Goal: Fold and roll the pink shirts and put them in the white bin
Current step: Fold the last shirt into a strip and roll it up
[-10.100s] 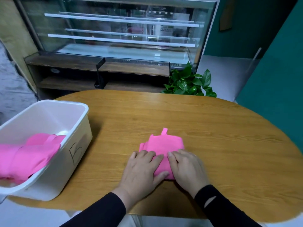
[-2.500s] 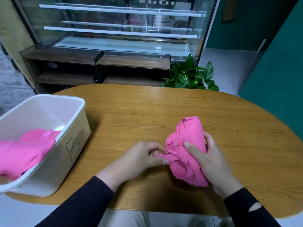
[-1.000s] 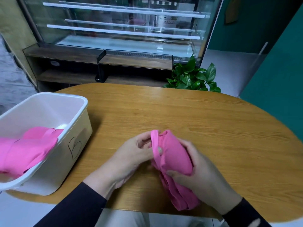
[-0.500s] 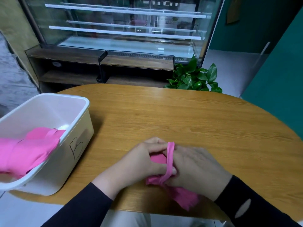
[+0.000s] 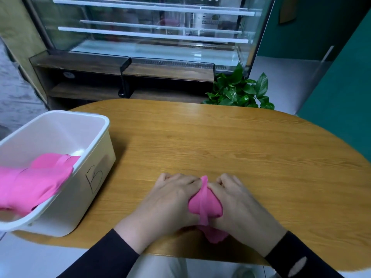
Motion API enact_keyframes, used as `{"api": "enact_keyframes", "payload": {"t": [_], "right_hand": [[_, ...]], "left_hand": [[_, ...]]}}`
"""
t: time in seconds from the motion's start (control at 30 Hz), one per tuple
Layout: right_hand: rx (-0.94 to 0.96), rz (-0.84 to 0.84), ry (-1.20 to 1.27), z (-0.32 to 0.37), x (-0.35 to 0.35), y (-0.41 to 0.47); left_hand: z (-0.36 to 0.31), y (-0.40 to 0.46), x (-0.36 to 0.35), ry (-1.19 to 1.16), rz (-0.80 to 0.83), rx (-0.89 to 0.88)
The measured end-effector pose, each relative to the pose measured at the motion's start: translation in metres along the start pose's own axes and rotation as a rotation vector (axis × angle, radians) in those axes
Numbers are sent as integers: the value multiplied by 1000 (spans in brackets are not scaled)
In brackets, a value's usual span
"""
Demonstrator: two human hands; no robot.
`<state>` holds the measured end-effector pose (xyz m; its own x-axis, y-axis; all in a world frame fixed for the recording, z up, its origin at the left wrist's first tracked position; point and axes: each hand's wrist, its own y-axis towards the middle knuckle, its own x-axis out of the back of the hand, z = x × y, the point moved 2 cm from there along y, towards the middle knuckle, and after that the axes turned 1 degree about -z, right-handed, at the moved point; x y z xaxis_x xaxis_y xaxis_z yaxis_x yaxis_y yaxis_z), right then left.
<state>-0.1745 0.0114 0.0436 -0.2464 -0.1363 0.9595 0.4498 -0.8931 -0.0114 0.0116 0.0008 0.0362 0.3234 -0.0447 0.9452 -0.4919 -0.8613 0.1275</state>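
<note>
Both hands, left hand (image 5: pixel 170 199) & right hand (image 5: pixel 239 203), grip rolled pink shirt (image 5: pixel 204 207) at counter's (image 5: pixel 241 149) 6 o'clock edge; white bin (image 5: pixel 60 125) w/ another shirt (image 5: pixel 32 185) at 9; plant (image 5: pixel 241 91) at 12

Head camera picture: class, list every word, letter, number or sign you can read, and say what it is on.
"B", a hand-drawn letter on the side of the white bin.
Small print on a label inside the glass display case: too blurred to read.
</note>
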Motion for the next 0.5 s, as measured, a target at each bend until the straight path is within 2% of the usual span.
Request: {"api": "enact_keyframes", "payload": {"t": [0.07,0.23,0.37,0.5], "right_hand": [[-4,-30,4,1,-3,4],[-9,-79,22,-9,-22,-5],[-8,-3,18,-20,-23,-11],[61,48,5,-22,-16,-14]], "left_hand": [[0,2,1,13,-25,-9],[22,-5,-12,-1,32,5],[32,-8,-12,-39,12,-4],[40,-10,-14,-104,-1,-103]]}}
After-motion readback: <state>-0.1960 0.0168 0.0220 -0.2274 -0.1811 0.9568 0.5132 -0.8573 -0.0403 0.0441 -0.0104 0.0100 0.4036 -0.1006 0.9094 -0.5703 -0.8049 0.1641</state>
